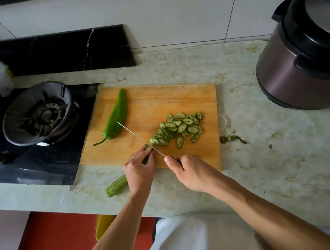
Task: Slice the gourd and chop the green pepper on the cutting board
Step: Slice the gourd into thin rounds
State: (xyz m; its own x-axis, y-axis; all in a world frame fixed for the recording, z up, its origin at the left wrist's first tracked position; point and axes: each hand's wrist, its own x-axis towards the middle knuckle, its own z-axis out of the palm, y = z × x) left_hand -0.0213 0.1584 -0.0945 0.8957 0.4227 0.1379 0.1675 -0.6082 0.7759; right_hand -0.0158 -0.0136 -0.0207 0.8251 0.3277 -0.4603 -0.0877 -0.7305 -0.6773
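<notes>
A wooden cutting board (177,98) lies on the counter. My left hand (139,170) grips the ridged green gourd (116,186), whose uncut end sticks off the board's near edge. My right hand (188,171) holds a knife (138,137), the blade edge-on against the gourd's cut end by my left fingertips. A pile of several gourd slices (178,128) lies right of the blade. A whole long green pepper (116,116) with its stem rests on the board's left part.
A gas stove with a burner (40,114) sits left of the board. A pressure cooker (305,53) stands at the back right. A cut gourd tip (231,138) lies on the stained counter right of the board. Tiled wall behind.
</notes>
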